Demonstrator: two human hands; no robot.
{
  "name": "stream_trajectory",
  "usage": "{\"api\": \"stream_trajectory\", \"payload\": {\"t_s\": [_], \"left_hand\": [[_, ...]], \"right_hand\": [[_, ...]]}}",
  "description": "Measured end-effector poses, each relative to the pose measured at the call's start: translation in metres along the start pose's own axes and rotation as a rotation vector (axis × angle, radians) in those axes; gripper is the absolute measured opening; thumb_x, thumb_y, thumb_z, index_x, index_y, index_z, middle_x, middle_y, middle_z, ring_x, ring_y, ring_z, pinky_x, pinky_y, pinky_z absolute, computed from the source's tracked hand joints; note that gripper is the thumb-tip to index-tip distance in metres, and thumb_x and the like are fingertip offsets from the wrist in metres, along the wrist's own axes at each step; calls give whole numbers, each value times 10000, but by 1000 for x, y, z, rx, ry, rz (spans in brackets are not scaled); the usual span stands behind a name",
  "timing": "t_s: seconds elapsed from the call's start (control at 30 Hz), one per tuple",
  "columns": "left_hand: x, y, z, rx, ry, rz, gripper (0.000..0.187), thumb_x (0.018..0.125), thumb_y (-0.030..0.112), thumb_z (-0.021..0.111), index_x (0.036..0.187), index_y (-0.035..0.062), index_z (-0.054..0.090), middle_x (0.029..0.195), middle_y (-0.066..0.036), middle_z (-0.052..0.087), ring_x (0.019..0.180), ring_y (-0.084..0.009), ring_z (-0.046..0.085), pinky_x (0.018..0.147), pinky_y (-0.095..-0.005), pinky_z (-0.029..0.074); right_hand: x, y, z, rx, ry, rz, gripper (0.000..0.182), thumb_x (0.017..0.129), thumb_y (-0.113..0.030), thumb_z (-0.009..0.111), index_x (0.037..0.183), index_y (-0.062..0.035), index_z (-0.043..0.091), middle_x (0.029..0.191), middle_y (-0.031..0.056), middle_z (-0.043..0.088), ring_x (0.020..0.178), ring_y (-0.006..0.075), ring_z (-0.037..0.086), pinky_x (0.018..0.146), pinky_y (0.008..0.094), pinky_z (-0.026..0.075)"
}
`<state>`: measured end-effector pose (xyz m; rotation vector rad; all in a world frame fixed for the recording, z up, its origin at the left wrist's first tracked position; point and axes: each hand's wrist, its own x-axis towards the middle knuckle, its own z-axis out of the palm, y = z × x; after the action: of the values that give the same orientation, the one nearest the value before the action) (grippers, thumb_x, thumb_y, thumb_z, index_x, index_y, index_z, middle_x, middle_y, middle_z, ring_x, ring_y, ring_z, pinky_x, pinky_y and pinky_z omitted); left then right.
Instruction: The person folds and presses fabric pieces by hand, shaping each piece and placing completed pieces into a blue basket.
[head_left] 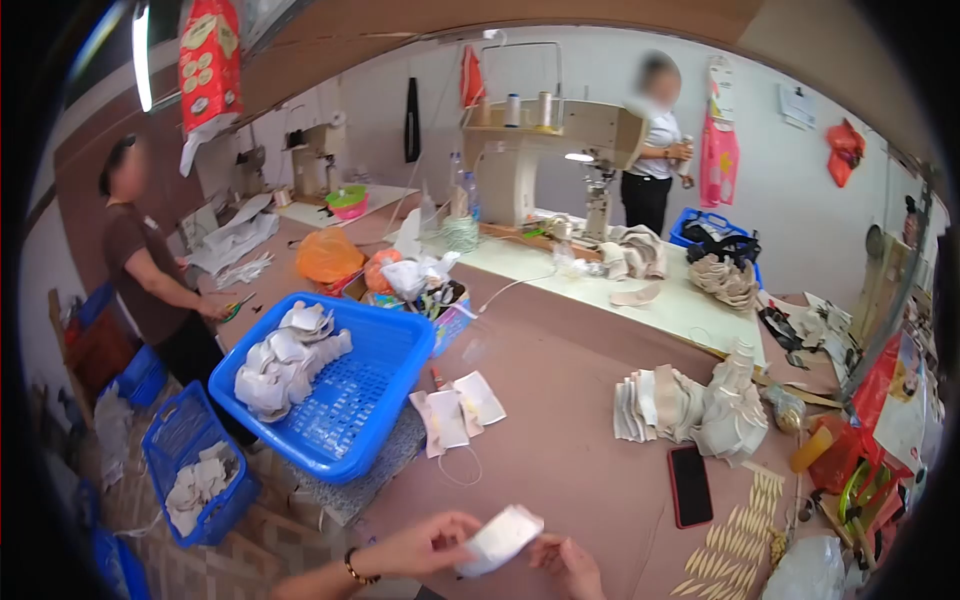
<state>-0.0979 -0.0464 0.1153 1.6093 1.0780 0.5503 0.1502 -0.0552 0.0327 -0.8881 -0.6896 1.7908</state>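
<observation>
The left hand (437, 543) holds a white piece (503, 540) between thumb and fingers at the table's near edge, its underside hidden from view; the right hand (570, 562), cut off at the lower border, lies at the piece's right end, and whether its fingertips grip it cannot be told. Small print on the phone (690, 486) and the contents deep in the blue basket (322, 385) are hard to make out.

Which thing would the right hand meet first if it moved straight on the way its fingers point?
Probably the white piece held by the left hand: the fingertips of the right hand point towards its edge, though the depth between them is unclear.
</observation>
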Motion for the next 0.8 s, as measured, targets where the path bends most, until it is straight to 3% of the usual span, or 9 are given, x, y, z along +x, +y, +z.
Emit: {"api": "stream_trajectory", "payload": {"t_s": [0.07, 0.3, 0.4, 0.43, 0.5, 0.63, 0.73, 0.77, 0.8], "left_hand": [[4, 5, -28, -227, 306, 253, 407, 859, 39, 630, 1212, 51, 427, 850, -3, 591, 716, -47, 559, 609, -205, 450], [47, -6, -226, -150, 1183, 407, 376, 898, 59, 563, 1240, 55, 409, 792, -24, 551, 567, -66, 488, 465, -195, 396], [63, -59, -325, -129, 1510, 419, 291, 897, 56, 555, 1159, 16, 435, 830, -72, 589, 595, -119, 563, 500, -226, 494], [62, -84, -349, -129, 1508, 419, 291, 897, 56, 555, 1159, 16, 435, 830, -72, 589, 595, -119, 563, 500, -226, 494], [56, -126, -386, -470, 1433, 66, 323, 888, 61, 563, 1167, -28, 425, 874, -112, 586, 661, -187, 615, 584, -273, 561], [48, -118, -378, -477, 1322, -33, 404, 873, 94, 593, 1198, -61, 410, 962, -154, 573, 758, -256, 639, 651, -340, 585], [35, -42, -332, 291, 1194, -599, 438, 815, 159, 667, 1140, -50, 461, 1015, -225, 576, 935, -308, 628, 725, -397, 564], [36, -45, -327, 288, 1185, -597, 438, 815, 159, 667, 1140, -50, 461, 1015, -225, 576, 935, -308, 628, 725, -397, 564], [37, -50, -319, 716, 1261, -527, 414, 806, 145, 667, 1135, -28, 484, 993, -215, 577, 891, -310, 621, 726, -390, 540]], "right_hand": [[0, -5, 4, -39, -10, -29, 315, 976, -301, 487, 1059, -32, 629, 893, 2, 605, 806, 88, 544, 749, 240, 453], [15, 13, -11, -75, 24, 64, 253, 956, -249, 533, 1028, -27, 631, 879, 15, 611, 792, 97, 556, 737, 238, 464], [20, 20, -15, -17, 55, 114, 215, 941, -208, 562, 1022, -19, 625, 879, 25, 615, 795, 103, 564, 731, 237, 471], [20, 21, -19, -18, 53, 123, 211, 938, -200, 566, 1025, -15, 620, 883, 27, 615, 801, 107, 565, 734, 236, 474], [19, 21, -20, -17, 67, 132, 208, 935, -192, 570, 1028, -12, 615, 888, 29, 614, 806, 110, 566, 736, 236, 476], [15, 12, -11, -27, 93, 111, 205, 936, -192, 568, 1022, -10, 608, 896, 31, 611, 805, 112, 563, 733, 236, 474], [13, 8, -5, -59, 100, 116, 198, 936, -189, 569, 1009, -11, 610, 899, 30, 608, 810, 110, 562, 732, 237, 470], [14, 9, -5, -87, 85, 107, 194, 936, -188, 569, 1001, -10, 612, 900, 29, 607, 816, 109, 563, 734, 238, 469], [14, 12, -5, -89, 94, 100, 194, 936, -188, 569, 1001, -10, 612, 900, 29, 607, 816, 109, 563, 734, 238, 469]]}}
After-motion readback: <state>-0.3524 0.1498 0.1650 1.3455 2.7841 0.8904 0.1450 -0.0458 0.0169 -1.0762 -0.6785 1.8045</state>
